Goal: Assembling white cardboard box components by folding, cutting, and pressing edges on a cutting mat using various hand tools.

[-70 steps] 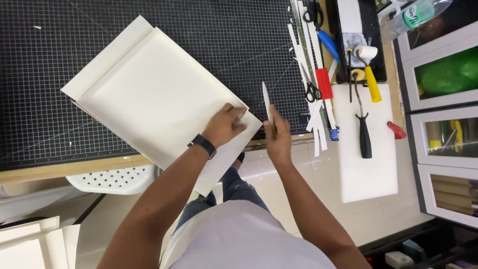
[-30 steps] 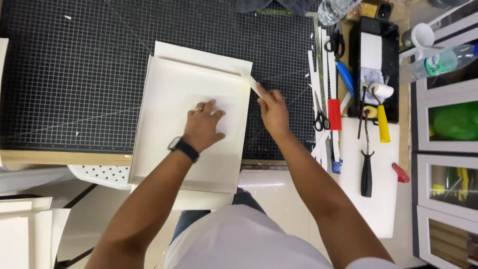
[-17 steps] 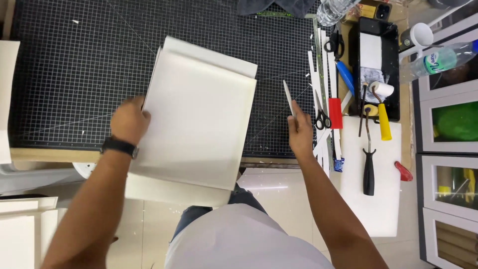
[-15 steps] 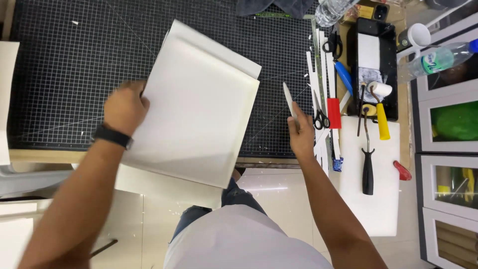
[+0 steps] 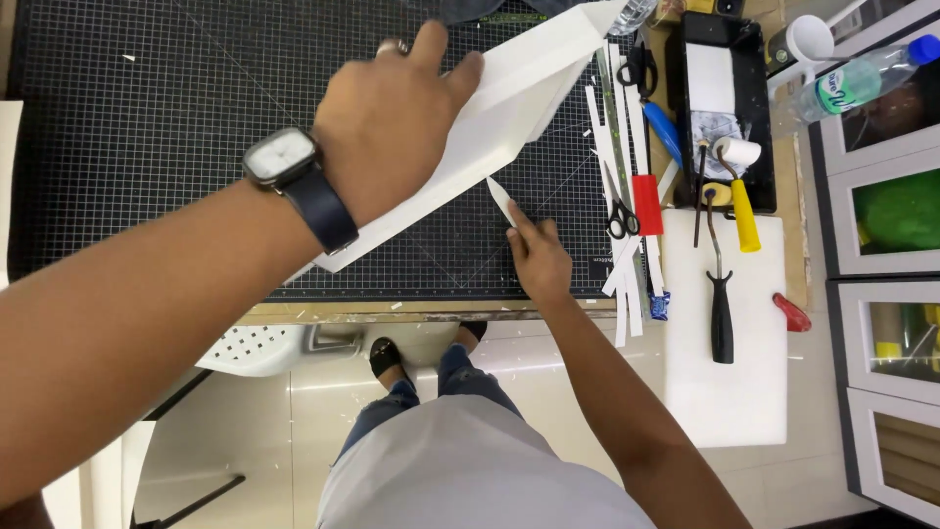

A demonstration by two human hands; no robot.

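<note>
Right now I am mid-turn with the white card sheet [image 5: 490,127]: my left hand [image 5: 392,108] lies flat and spread on top of it, tilting it up off the cutting mat [image 5: 147,147] on the worktop. Its long axis runs diagonally over the mat, from the mat's near edge up to the far right corner, where its folded tip points. My right hand [image 5: 537,257] rests on the mat just below the sheet, closed around a slim white folding tool [image 5: 500,199] aimed at the sheet's lower edge. Next, I judge, the sheet needs laying flat before the tool can press a crease.
</note>
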